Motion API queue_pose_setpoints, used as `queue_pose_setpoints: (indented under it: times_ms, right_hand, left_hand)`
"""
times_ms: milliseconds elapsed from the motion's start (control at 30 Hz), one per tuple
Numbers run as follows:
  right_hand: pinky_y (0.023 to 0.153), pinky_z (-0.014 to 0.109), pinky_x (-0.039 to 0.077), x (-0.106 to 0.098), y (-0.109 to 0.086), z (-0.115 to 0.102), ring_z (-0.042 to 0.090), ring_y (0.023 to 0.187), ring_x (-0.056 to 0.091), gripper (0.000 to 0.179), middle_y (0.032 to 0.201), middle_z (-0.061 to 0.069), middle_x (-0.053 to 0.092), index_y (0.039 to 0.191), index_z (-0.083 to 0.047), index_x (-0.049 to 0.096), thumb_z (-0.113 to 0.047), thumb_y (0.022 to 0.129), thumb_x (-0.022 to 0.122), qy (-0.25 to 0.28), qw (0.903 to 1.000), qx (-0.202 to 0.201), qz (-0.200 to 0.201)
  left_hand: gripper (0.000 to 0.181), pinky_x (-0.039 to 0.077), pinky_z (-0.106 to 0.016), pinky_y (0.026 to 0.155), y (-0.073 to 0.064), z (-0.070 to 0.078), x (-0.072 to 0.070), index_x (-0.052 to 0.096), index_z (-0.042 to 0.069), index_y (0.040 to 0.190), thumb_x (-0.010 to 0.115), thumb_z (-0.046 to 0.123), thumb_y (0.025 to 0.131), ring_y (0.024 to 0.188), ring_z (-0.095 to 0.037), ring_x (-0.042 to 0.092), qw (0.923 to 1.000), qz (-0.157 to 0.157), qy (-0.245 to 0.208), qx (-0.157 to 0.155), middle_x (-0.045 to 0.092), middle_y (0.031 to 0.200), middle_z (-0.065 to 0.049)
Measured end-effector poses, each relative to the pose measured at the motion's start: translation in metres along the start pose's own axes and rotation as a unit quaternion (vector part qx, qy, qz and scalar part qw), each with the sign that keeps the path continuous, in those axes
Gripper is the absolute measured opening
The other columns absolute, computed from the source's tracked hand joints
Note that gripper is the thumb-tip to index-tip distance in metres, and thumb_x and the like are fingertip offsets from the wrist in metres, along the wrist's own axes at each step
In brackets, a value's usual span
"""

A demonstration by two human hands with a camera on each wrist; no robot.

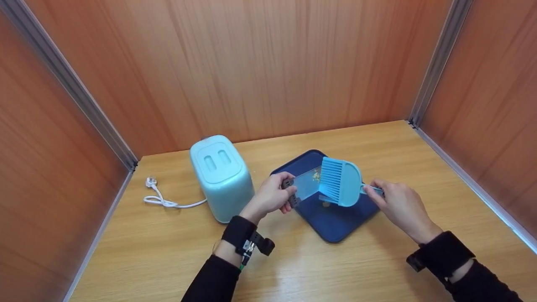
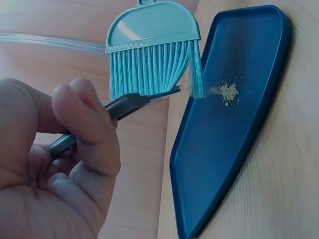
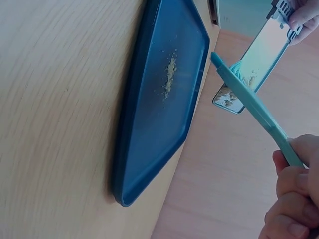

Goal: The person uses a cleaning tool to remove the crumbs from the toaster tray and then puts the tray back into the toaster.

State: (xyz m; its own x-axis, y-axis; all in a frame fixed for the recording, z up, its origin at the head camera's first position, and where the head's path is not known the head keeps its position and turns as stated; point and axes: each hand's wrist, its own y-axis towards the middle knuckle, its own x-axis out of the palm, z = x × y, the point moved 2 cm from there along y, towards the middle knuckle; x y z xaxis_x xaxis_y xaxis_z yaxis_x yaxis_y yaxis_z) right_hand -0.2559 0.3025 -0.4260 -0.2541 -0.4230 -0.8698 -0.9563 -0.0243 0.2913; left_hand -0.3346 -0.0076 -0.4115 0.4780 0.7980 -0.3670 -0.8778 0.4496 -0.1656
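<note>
Left hand: The left hand (image 1: 277,193) pinches the dark end of a thin flat tray (image 1: 305,185), thumb on top and fingers bent under it.
Right hand: The right hand (image 1: 400,205) has its fingers curled round the handle of a light blue brush (image 1: 350,184).
Thin flat tray: It is up in the air, over part of the big blue tray, and some yellow crumbs (image 1: 316,175) lie near its far end.
Brush: Its bristles (image 3: 238,69) reach over the far end of the thin flat tray and look like they touch it.
Big blue tray: The big blue tray (image 1: 335,230) sits flat on the wooden table (image 1: 126,256), below the brush and the thin flat tray.
Crumb pile: A little pile of crumbs (image 2: 228,93) lies on the big blue tray, with tiny bits round it.
Toaster: A light blue toaster (image 1: 228,188) stands on the table, to the left of the big blue tray.
Cord: Its white cord (image 1: 168,204) bends on the table, and the plug (image 1: 151,182) is at the end.
Walls: Brown wood walls (image 1: 272,71) stand round the table.
</note>
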Motion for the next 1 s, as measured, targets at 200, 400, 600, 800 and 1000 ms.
queue_pose_setpoints:
  times_ms: [200, 400, 600, 800, 1000]
  right_hand:
    - [0.052, 0.023, 0.028, -0.004, 0.001, 0.004, 0.014, 0.057, 0.044, 0.034, 0.066, -0.002, 0.05, 0.108, -0.001, 0.074, -0.033, 0.11, 0.063, -0.005, 0.9999, 0.0, 0.014]
    - [0.051, 0.024, 0.028, -0.013, 0.001, 0.006, 0.016, 0.057, 0.043, 0.036, 0.066, 0.0, 0.049, 0.104, 0.001, 0.074, -0.034, 0.11, 0.062, 0.049, 0.9975, 0.023, 0.046]
    - [0.054, 0.024, 0.031, -0.011, 0.003, 0.004, 0.018, 0.064, 0.046, 0.041, 0.074, 0.004, 0.053, 0.106, 0.001, 0.071, -0.038, 0.112, 0.058, 0.12, 0.9906, 0.055, 0.037]
    - [0.06, 0.025, 0.035, 0.0, 0.006, -0.003, 0.022, 0.073, 0.049, 0.049, 0.079, 0.005, 0.051, 0.114, 0.0, 0.068, -0.046, 0.113, 0.051, 0.15, 0.985, 0.085, -0.007]
    - [0.06, 0.025, 0.035, 0.006, 0.008, -0.006, 0.022, 0.072, 0.048, 0.047, 0.076, 0.004, 0.049, 0.113, 0.0, 0.067, -0.044, 0.113, 0.052, 0.137, 0.9864, 0.088, -0.016]
  left_hand:
    - [0.034, 0.056, -0.023, 0.05, 0.001, 0.0, -0.001, 0.059, 0.007, 0.143, 0.058, 0.013, 0.11, 0.053, -0.014, 0.06, 0.9995, 0.016, 0.027, -0.002, 0.068, 0.101, -0.015]
    - [0.035, 0.056, -0.023, 0.049, -0.001, 0.002, -0.002, 0.059, 0.004, 0.143, 0.057, 0.011, 0.109, 0.05, -0.013, 0.061, 0.9982, 0.026, 0.052, 0.017, 0.068, 0.088, -0.012]
    - [0.033, 0.055, -0.022, 0.049, -0.003, 0.003, -0.001, 0.059, 0.006, 0.141, 0.056, 0.011, 0.109, 0.053, -0.014, 0.06, 0.998, 0.02, 0.059, 0.015, 0.067, 0.093, -0.011]
    - [0.032, 0.055, -0.022, 0.051, -0.004, 0.002, 0.001, 0.06, 0.009, 0.142, 0.057, 0.013, 0.11, 0.056, -0.015, 0.06, 0.998, 0.011, 0.063, 0.007, 0.068, 0.104, -0.013]
    - [0.032, 0.055, -0.023, 0.051, -0.006, 0.004, 0.002, 0.061, 0.011, 0.142, 0.057, 0.014, 0.111, 0.056, -0.015, 0.06, 0.9976, 0.011, 0.068, 0.009, 0.068, 0.108, -0.013]
